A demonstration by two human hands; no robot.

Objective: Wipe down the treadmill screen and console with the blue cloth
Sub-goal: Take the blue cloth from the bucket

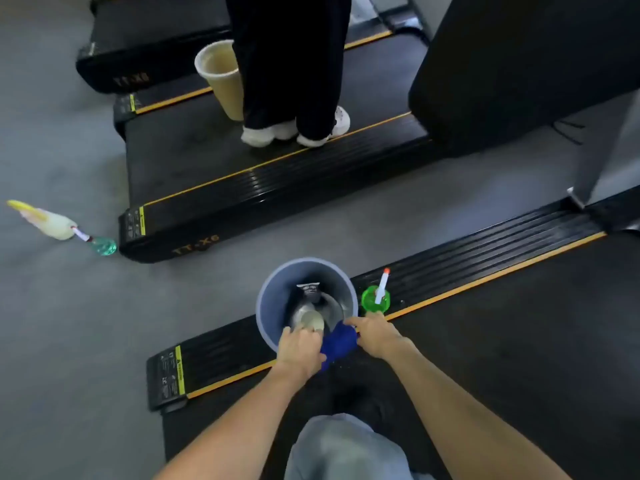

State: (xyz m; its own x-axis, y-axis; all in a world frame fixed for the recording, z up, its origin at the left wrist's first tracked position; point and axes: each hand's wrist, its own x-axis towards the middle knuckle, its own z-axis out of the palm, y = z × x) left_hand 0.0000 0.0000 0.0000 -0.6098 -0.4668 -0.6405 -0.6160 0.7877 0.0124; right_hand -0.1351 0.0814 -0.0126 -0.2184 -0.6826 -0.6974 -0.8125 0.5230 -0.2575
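blue cloth (341,341): soft, limp, light, probably wet | lower centre, at bucket (268,306) rim | left grip (299,348), right grip (374,336) both clutching it | best held bunched

The left hand (299,351) and right hand (374,336) grip the blue cloth (341,342) and cover much of it, so its shape is unclear. A standing person (291,64) is cut off above the thighs by the top edge. Their legs hide part of a beige bucket (221,77). The print on the warning label (171,372) is too small to read.
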